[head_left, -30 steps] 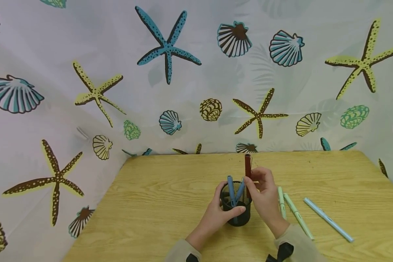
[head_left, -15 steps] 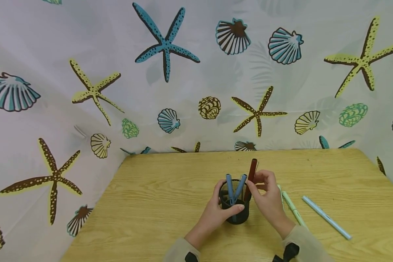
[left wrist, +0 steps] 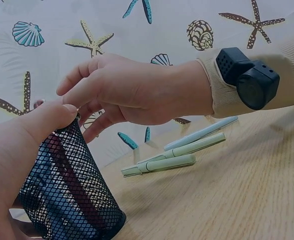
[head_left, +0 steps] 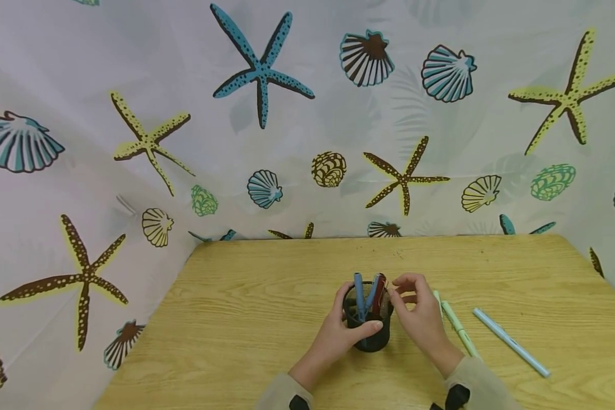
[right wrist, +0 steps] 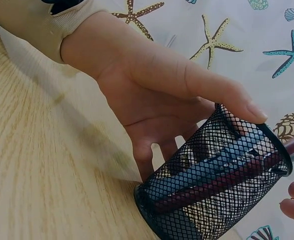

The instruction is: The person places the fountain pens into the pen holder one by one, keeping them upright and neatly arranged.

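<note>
My left hand [head_left: 338,334] grips a black mesh pen cup [head_left: 373,343], thumb at the near side and fingers round the left. Two blue pens [head_left: 360,297] and a dark red pen [head_left: 378,297] stand inside it, leaning; the red one is at the right. Through the mesh in the right wrist view, the red pen [right wrist: 207,192] reaches down near the cup's base. Just right of the rim, my right hand [head_left: 421,314] has loosely bent fingers with nothing visible held between them. In the left wrist view, the left thumb partly hides the right hand's [left wrist: 121,87] fingertips.
Right of the cup, two light green pens [head_left: 460,329] lie on the wooden table [head_left: 246,319], one partly hidden by the right hand. A light blue pen [head_left: 512,343] lies farther right. A cloth with sea-shell and starfish prints [head_left: 297,125] hangs behind and beside the table.
The red pen, held raised at the rim by my right hand, has gone down into the cup and tipped left. My right hand has let go of it; the left keeps its grip.
</note>
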The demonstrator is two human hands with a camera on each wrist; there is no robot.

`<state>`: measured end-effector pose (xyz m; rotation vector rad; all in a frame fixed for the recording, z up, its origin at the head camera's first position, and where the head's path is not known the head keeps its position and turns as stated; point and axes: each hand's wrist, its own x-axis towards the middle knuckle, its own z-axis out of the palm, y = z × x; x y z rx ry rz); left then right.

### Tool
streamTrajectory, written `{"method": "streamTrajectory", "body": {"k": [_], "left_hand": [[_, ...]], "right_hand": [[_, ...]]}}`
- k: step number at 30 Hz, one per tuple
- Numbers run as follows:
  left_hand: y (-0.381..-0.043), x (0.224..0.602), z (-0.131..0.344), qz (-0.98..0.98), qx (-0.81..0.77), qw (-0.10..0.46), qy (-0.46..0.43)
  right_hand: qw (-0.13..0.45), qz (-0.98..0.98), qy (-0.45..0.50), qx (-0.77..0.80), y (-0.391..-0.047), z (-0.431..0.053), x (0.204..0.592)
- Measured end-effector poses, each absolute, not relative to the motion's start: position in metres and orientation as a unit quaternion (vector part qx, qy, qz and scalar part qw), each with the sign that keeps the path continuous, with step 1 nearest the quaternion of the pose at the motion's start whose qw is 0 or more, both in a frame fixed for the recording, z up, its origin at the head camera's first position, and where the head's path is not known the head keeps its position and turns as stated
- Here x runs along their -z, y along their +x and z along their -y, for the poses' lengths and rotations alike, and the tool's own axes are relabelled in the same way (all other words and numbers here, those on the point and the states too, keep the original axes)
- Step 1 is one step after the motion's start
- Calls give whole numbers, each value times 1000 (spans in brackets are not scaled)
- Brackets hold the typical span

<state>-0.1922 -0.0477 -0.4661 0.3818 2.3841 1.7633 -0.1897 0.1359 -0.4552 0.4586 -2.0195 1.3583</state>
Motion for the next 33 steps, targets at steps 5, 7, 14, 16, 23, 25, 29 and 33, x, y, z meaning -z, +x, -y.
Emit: {"method": "streamTrajectory", "body": {"k": [5, 7, 14, 16, 23, 25, 29, 33], "left_hand": [[-192, 465, 47, -797, -587, 74, 127], [-192, 465, 47, -798, -585, 73, 127], [-192, 465, 48, -798, -583, 78, 133], [-191, 463, 48, -797, -584, 81, 133], [-174, 432, 49, -793, -587, 87, 135], [-177, 438, 49, -796, -585, 84, 135], [-188, 460, 48, -799, -582, 77, 129], [-192, 466, 48, -800, -582, 76, 126]], "right_hand": [[329, 779, 169, -506, -190, -138, 456], [328, 783, 168, -502, -190, -138, 456], [326, 789, 171, -492, -190, -140, 456], [325, 791, 169, -490, -190, -140, 455], [326, 795, 167, -484, -189, -147, 455], [327, 797, 166, -481, -189, -150, 455], [318, 805, 161, -474, -187, -156, 455], [304, 816, 147, -469, -184, -161, 457]]}}
